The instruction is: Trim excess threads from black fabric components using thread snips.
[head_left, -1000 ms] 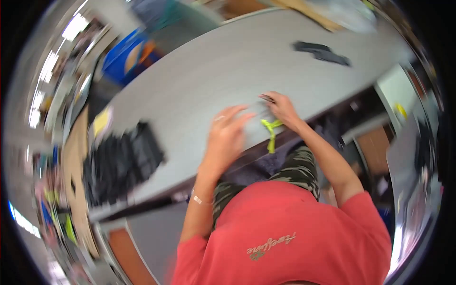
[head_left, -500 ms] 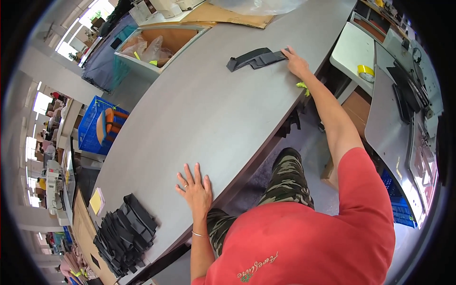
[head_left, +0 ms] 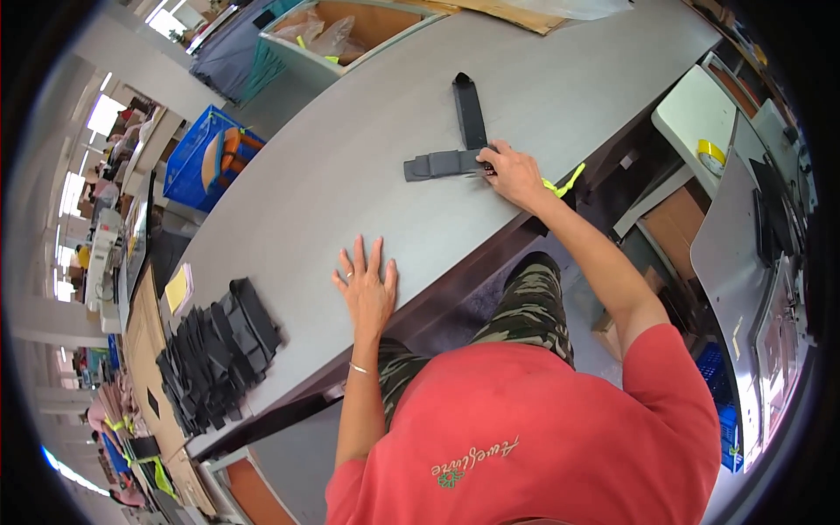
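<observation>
Strap (head_left: 442,164), its long axis running left to right, extends left from the right hand (head_left: 514,175), the nearer one, pinching its end, while the left hand (head_left: 367,293) lies spread.

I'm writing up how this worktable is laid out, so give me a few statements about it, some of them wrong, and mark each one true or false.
1. The left hand lies spread on the smooth grey tabletop. True.
2. The heap of black fabric-like strips lies to the left of that hand. True.
3. The right hand rests on that heap. False: it is at one end of a flat dark grey fabric-like strip.
4. A thin bright yellow-green strip shows beside the right forearm. True.
5. A round yellow tape roll sits on the black heap. False: it lies on the pale side table.
</observation>
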### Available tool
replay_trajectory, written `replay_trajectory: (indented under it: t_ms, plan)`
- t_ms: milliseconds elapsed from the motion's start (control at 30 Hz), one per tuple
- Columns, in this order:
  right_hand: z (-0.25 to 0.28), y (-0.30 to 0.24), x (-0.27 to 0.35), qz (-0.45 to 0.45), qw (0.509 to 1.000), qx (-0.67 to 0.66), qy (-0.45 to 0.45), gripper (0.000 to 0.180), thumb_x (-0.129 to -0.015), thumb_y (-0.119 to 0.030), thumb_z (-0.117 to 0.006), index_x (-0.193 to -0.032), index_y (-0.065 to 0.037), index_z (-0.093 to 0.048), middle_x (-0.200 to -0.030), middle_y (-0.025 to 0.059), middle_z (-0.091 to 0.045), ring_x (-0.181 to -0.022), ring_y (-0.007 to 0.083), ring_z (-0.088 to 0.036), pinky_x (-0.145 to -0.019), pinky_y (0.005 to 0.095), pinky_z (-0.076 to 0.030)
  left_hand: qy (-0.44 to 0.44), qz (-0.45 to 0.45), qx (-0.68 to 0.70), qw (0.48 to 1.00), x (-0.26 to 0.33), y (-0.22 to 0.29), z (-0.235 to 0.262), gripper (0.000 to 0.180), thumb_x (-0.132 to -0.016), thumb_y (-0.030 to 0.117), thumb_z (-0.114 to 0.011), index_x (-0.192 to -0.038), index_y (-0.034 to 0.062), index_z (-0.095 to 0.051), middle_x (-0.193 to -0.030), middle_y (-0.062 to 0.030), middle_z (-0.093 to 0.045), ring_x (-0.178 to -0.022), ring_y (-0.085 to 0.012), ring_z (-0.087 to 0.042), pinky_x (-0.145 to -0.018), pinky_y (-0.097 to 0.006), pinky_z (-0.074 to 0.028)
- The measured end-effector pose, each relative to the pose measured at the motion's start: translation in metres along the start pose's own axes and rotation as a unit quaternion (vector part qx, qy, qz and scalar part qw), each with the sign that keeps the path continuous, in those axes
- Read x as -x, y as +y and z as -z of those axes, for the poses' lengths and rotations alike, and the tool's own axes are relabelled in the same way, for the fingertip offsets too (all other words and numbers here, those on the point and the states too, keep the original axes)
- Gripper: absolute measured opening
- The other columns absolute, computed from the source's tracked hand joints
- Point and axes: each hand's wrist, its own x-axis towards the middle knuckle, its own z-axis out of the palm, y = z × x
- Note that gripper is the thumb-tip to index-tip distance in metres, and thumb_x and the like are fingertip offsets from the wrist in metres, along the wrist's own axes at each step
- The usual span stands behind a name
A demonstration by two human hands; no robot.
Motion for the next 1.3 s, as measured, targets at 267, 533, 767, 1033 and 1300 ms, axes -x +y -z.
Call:
replay_trajectory:
  t_ms: [267,533,767,1033,1300]
  plan:
    - [-0.007,-0.088,0.038,-0.040,0.988,-0.145,-0.030,0.024,-0.075,-0.026,-0.074,-0.094,-0.012,-0.067,-0.094,0.0108,-0.063,-0.074,0.0304,-0.063,-0.067,0.0424,-0.050,-0.107,0.193,0.645,0.732,0.004,0.025,0.006,0.045,-0.095,0.029,-0.053,-0.128,-0.0013,-0.049,-0.135,-0.0159,-0.048,-0.120,-0.0285,-0.049,-0.095,-0.040,-0.042]
    - [-0.002,-0.146,0.074,-0.062,0.917,-0.361,-0.157,0.030,-0.079,-0.027,-0.073,-0.102,-0.008,-0.068,-0.095,0.0094,-0.066,-0.086,0.0207,-0.062,-0.075,0.0324,-0.048,-0.054,0.183,0.848,0.494,-0.007,0.007,0.008,0.040,-0.097,0.033,-0.052,-0.124,0.0045,-0.047,-0.118,-0.0096,-0.058,-0.102,-0.0181,-0.055,-0.091,-0.036,-0.045]
    - [0.021,-0.147,0.063,-0.008,0.926,-0.331,-0.180,0.037,-0.078,-0.031,-0.070,-0.109,-0.011,-0.066,-0.100,0.0106,-0.066,-0.091,0.0260,-0.063,-0.080,0.0356,-0.048,0.002,0.236,0.836,0.496,0.007,-0.007,0.012,0.053,-0.096,0.048,-0.046,-0.126,0.0043,-0.050,-0.100,-0.0065,-0.055,-0.087,-0.0181,-0.055,-0.081,-0.035,-0.048]
    - [0.018,-0.167,0.057,0.128,0.975,-0.147,-0.110,0.020,-0.083,-0.020,-0.065,-0.100,-0.010,-0.069,-0.086,0.0063,-0.066,-0.083,0.0259,-0.059,-0.076,0.0365,-0.046,0.048,0.261,0.809,0.524,0.011,-0.014,0.018,0.061,-0.096,0.057,-0.038,-0.120,0.0033,-0.055,-0.087,-0.0044,-0.055,-0.073,-0.0149,-0.055,-0.066,-0.030,-0.049]
    - [0.007,-0.178,0.057,0.183,0.970,-0.116,-0.108,0.015,-0.082,-0.019,-0.065,-0.093,-0.011,-0.071,-0.075,0.0047,-0.063,-0.077,0.0250,-0.059,-0.070,0.0373,-0.044,0.035,0.267,0.770,0.579,0.011,-0.031,0.024,0.061,-0.097,0.054,-0.036,-0.123,0.0026,-0.054,-0.088,-0.0064,-0.055,-0.074,-0.0159,-0.056,-0.066,-0.030,-0.050]
